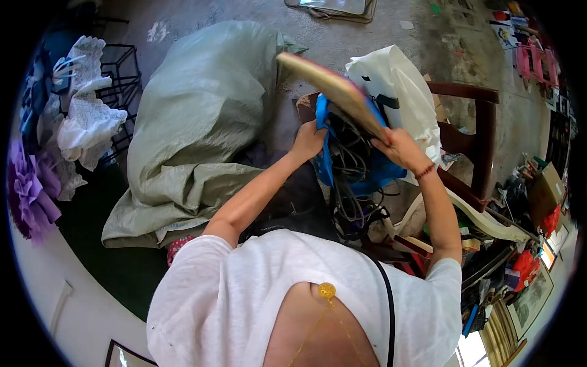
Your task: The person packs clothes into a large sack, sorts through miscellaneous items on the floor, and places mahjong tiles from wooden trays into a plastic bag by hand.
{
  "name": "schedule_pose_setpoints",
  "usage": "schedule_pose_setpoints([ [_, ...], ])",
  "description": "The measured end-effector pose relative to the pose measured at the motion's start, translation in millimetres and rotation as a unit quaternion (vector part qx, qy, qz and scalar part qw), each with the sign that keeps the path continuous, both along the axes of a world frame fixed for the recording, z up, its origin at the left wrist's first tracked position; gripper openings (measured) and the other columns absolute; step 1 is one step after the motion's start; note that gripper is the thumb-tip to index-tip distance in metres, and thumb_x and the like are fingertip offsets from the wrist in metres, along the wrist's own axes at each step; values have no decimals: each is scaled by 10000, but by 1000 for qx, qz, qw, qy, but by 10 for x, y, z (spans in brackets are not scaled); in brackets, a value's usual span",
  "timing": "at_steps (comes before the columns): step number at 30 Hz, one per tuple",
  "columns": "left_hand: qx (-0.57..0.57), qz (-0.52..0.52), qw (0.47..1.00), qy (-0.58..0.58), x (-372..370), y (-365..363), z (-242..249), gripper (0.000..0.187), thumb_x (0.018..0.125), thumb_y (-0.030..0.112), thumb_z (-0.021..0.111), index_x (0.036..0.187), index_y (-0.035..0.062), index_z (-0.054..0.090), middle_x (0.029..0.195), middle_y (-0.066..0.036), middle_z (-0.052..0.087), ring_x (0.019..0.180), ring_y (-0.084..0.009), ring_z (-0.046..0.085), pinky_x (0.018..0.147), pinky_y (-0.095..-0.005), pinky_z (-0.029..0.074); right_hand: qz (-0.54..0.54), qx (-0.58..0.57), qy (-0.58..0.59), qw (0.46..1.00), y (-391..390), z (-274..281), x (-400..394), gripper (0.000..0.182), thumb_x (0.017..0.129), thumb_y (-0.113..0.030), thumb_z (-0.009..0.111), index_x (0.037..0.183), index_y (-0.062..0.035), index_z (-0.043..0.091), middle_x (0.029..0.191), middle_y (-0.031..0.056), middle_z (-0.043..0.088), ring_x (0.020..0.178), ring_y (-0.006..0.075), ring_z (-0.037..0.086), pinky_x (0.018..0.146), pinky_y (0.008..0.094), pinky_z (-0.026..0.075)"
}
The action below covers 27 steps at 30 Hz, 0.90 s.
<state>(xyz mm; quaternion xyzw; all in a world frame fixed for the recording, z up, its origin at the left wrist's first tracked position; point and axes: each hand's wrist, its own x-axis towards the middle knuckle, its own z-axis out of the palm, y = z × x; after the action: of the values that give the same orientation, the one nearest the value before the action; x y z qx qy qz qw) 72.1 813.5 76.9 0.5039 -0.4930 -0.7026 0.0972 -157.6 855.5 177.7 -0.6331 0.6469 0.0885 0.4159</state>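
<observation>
My left hand (309,140) is closed on the rim of a blue bag (324,165), pulling its near side out. Inside the bag lies a tangle of dark cables (348,153), some hanging over its lower edge. My right hand (402,150) grips the lower end of a flat, thick-edged board (333,85), which slants up and to the left above the bag's opening. What the board's face shows is hidden; only its pale edge and a reddish border are visible. Just behind and right of the bag stands a white plastic bag (397,92).
A large grey-green woven sack (202,98) fills the floor to the left. A dark wooden chair (486,140) stands at the right, with a cream curved frame piece (483,217) and piled clutter nearby. White lace cloth (92,122) hangs at the far left.
</observation>
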Motion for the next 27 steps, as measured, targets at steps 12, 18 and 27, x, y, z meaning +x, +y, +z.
schedule_pose_setpoints([
  [12, -202, -230, 952, 3, -829, 67, -160, 281, 790, 227, 519, 953, -2, 515, 858, -197, 568, 824, -346, 543, 716, -403, 421, -424, -59, -73, 901, 989, -1570, -660, 535, 738, -390, 611, 1061, 26, 517, 1072, 170, 550, 1021, 303, 492, 855, 349, 381],
  [18, -531, 58, 694, -484, 1721, 111, 654, 480, 699, 246, 642, 1088, 18, 478, 1142, -172, 420, 1111, -317, 328, 923, -449, 223, -315, -174, -68, 930, 969, -1716, -645, 419, 755, -330, 595, 990, 16, 584, 1082, 140, 560, 1026, 280, 494, 886, 338, 350],
  [27, -59, 600, 719, -347, 3167, 916, 237, 352, 648, 101, 579, 912, -127, 530, 836, -176, 588, 766, -241, 568, 649, -351, 444, -393, 15, -40, 918, 961, -1272, -513, 533, 719, -371, 651, 978, 82, 544, 962, 156, 574, 841, 215, 534, 754, 324, 413],
])
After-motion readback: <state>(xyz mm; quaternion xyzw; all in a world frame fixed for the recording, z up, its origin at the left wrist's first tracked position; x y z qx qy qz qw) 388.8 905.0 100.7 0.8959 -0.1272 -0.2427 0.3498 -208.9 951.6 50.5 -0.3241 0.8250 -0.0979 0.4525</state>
